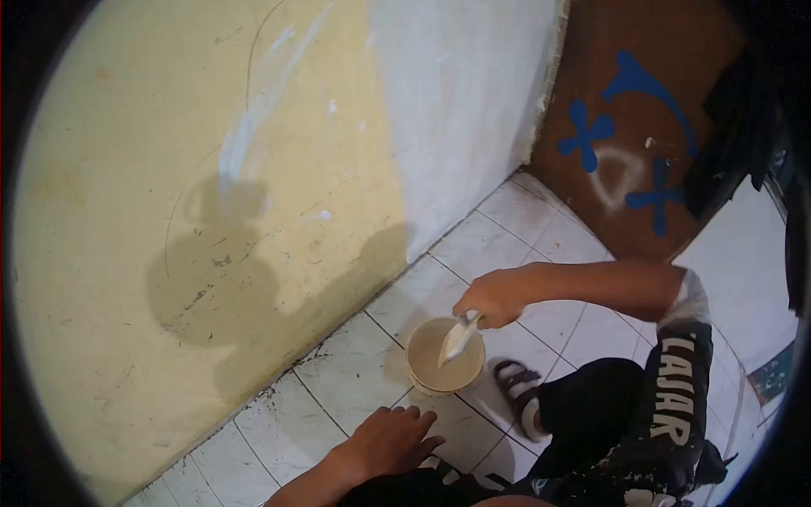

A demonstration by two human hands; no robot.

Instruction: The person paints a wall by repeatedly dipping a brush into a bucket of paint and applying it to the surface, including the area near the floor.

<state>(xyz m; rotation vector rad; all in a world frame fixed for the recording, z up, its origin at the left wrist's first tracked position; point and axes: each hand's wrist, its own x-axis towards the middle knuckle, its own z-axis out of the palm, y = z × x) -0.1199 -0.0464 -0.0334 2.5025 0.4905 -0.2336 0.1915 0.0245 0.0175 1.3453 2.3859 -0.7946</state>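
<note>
- We see the wall (169,169) filling everything up and to the left of the grip, yellowish with a white-coated stretch nearer the corner.
- The tiled floor (355,372) runs under both hands, and a brown door (625,84) with blue marks stands beyond the grip, up and to the right.
- The bowl (420,365), holding a pale paste, sits on the floor just below the gripping hand.
- The right hand (494,297) is closed tight round the handle of a scraper (457,340), whose blade slants down from the fingers into the bowl.
- The left hand (390,439) lies nearer us than the bowl, fingers spread and holding nothing.
- A sandalled foot (515,384) rests just right of the bowl, below the grip.
</note>
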